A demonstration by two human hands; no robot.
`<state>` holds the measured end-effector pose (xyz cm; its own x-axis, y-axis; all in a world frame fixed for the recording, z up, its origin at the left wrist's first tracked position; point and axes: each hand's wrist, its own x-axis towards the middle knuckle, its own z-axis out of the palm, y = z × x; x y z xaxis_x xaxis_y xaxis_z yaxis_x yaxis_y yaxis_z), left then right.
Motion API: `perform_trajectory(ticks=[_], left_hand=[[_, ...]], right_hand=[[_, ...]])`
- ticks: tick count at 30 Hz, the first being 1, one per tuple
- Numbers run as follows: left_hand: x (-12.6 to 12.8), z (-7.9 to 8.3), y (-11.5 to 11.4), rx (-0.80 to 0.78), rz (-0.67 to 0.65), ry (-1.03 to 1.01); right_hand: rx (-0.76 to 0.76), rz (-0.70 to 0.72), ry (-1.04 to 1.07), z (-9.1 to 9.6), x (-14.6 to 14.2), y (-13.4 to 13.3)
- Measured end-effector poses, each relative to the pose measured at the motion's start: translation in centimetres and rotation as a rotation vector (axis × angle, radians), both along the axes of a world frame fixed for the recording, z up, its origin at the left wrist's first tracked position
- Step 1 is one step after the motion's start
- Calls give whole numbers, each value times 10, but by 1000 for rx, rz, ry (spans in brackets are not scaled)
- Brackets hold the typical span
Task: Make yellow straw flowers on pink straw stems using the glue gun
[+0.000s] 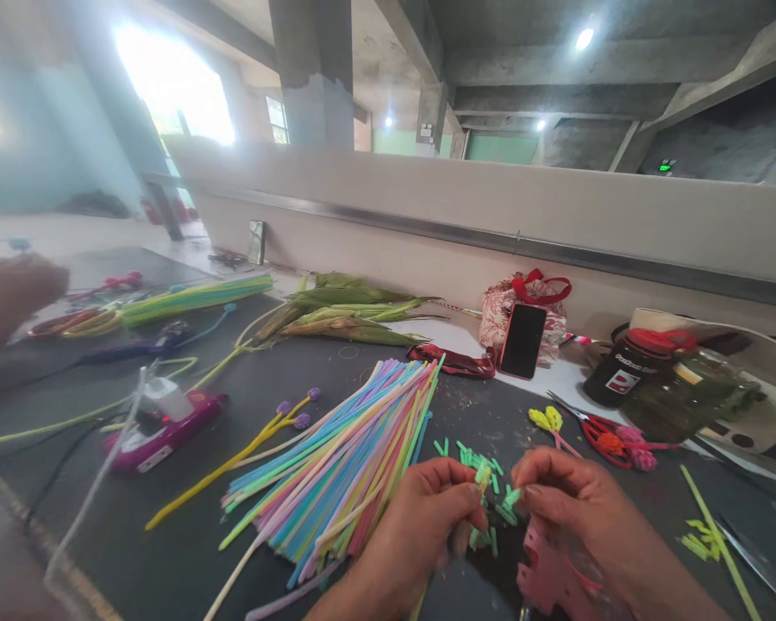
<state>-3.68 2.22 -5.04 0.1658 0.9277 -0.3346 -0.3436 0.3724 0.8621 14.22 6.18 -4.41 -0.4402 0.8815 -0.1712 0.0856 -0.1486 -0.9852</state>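
Observation:
My left hand [436, 509] pinches a small yellow-and-green pipe-cleaner piece [484, 476] between thumb and forefinger. Just beside it, my right hand [566, 500] has thumb and fingertips closed on a short green pipe-cleaner piece [510, 498]. Several cut green pieces [493, 540] lie on the dark table under and behind my fingertips. Below my right hand is a pink plastic object [549, 573], partly hidden by the hand. A large bundle of pastel pipe cleaners [355, 457] spreads out left of my left hand.
Behind my right hand lie red-handled scissors [604, 440], a propped phone [522, 341] and a black bottle [627, 366]. Short yellow pieces [702, 542] lie far right. Leftward are a purple power strip [168, 431], corn husks [342, 310] and another person's blurred hand [16, 293].

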Motion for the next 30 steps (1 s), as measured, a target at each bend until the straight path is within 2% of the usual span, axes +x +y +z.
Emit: perform_trajectory(ticks=[3, 6, 17, 24, 30], left_hand=[[2, -4, 1, -3, -20, 29], [2, -7, 2, -10, -41, 40], [4, -12, 2, 70, -59, 119], [5, -4, 2, 54, -41, 210], [4, -4, 2, 126, -35, 288]], right_hand=[[150, 51, -107, 11, -1, 0], [226, 75, -212, 16, -6, -3], [301, 11, -356, 11, -15, -4], [388, -29, -400, 7, -17, -5], [371, -34, -405, 3, -18, -3]])
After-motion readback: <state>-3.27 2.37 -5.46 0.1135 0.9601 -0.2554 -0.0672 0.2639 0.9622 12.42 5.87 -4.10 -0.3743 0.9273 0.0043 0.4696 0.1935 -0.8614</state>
